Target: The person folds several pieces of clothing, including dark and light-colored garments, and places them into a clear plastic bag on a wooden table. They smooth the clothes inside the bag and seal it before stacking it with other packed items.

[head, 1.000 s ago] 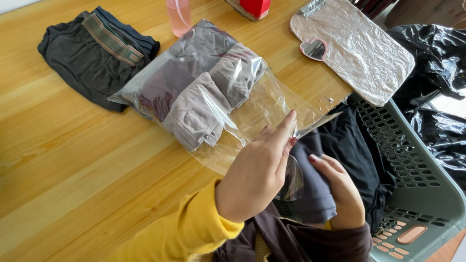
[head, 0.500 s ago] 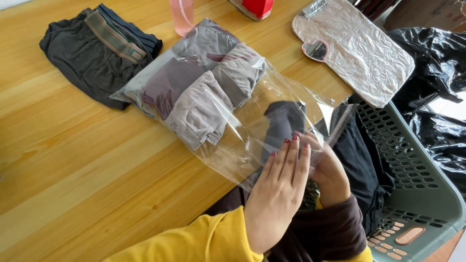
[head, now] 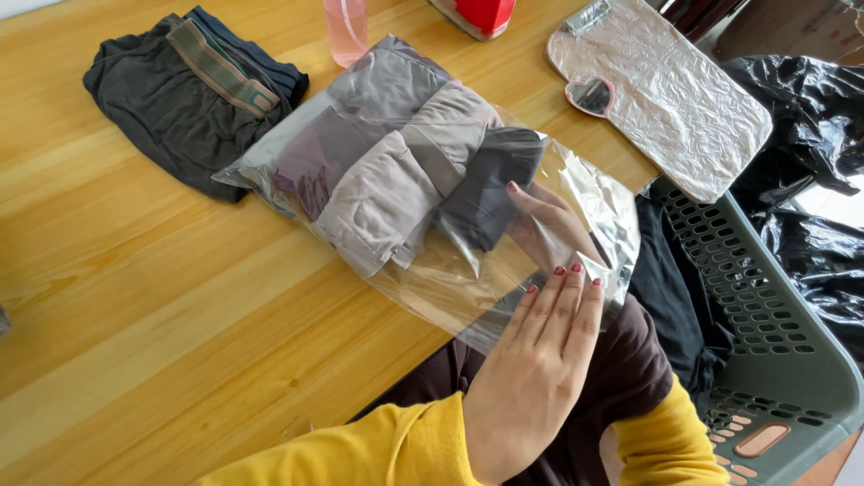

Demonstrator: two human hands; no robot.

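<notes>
A clear plastic bag (head: 594, 202) lies on the wooden table (head: 135, 306) with several folded garments in grey, mauve and beige inside it. My right hand (head: 551, 232) is inside the bag's open end, holding a dark folded garment (head: 490, 184) against the beige one. My left hand (head: 533, 364) lies flat, fingers together, on the bag's near edge and pins it down. A dark brown cloth (head: 621, 378) drapes over my right forearm.
A pile of dark folded clothes (head: 180, 99) sits at the far left. A pink bottle (head: 346, 31) and a red object (head: 481, 13) stand at the back. A silver foil pouch (head: 670, 90) lies back right. On the right are a green basket (head: 783, 360) holding dark clothes and black plastic bags (head: 810, 153).
My right hand has carried the dark garment from the basket side deep into the bag. My left hand has dropped from holding the bag's mouth up to pressing its edge flat.
</notes>
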